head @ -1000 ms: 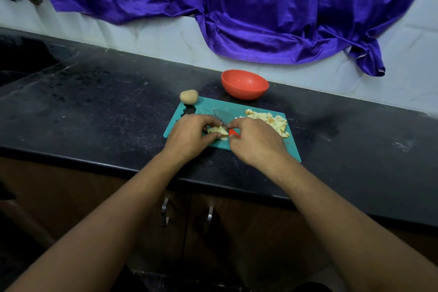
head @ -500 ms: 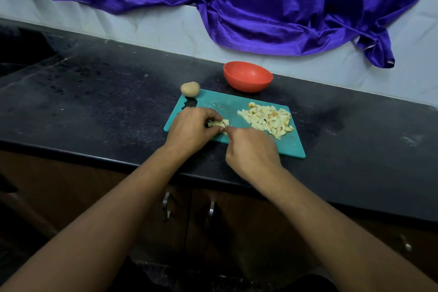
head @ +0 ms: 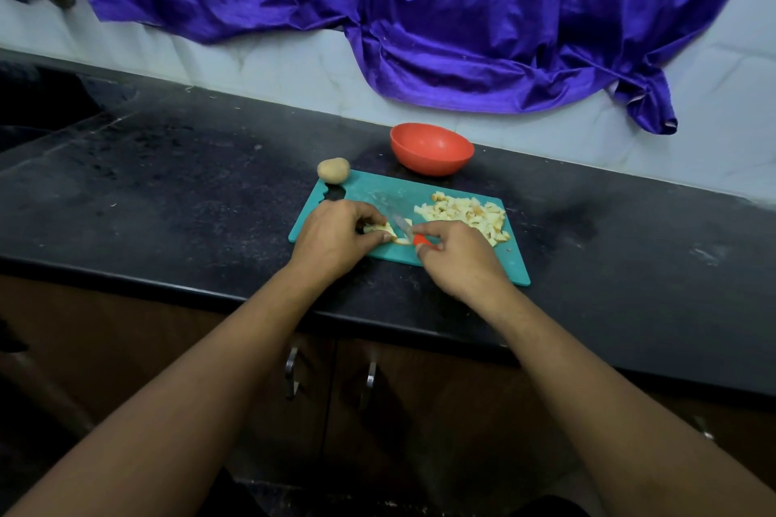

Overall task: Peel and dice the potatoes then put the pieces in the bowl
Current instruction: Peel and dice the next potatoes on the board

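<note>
On a teal cutting board [head: 514,260] my left hand [head: 336,235] pins down a pale peeled potato piece [head: 384,229] with its fingertips. My right hand [head: 460,260] grips a knife [head: 405,229] with an orange handle, its blade angled across the piece. A heap of diced potato [head: 466,216] lies on the board's right half. A whole unpeeled potato [head: 333,170] rests at the board's far left corner. The orange bowl [head: 430,149] stands behind the board; I see nothing inside it.
The board lies on a black stone counter [head: 168,189] whose front edge runs just below my wrists. A purple cloth [head: 420,13] hangs on the white wall behind. Wooden cabinet doors with metal handles [head: 289,374] are under the counter. A dark sink area sits at far left.
The knife's blade and orange handle show again beside the potato piece, after being hidden under my right hand half a second ago. My left hand stays on the piece.
</note>
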`<act>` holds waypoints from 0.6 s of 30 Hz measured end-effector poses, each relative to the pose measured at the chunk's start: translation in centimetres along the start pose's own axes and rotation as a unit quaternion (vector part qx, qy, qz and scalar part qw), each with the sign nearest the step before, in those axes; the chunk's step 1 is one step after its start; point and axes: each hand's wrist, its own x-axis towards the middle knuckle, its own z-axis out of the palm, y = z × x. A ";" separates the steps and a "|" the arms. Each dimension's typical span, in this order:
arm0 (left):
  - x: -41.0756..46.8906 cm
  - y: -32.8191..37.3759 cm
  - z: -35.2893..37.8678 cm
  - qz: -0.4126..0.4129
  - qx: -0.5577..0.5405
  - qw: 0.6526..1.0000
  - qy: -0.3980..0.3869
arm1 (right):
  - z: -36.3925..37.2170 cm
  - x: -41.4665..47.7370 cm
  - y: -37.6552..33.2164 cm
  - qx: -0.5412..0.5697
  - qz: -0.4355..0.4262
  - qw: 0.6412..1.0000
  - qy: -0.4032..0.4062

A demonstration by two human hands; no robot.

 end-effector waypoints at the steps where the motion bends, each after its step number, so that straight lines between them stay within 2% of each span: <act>1: 0.0 0.1 -0.1 0.002 -0.002 1.000 -0.001 | -0.3 0.1 -0.3 0.006 -0.002 1.000 0.009; 4: -0.2 0.1 -0.2 0.008 -0.011 1.000 -0.004 | -1.1 -0.1 -1.3 -0.015 -0.027 0.999 0.030; 18: -0.4 0.1 -0.3 0.005 -0.020 1.000 0.022 | 0.3 -1.6 -3.7 -0.174 -0.081 0.981 0.011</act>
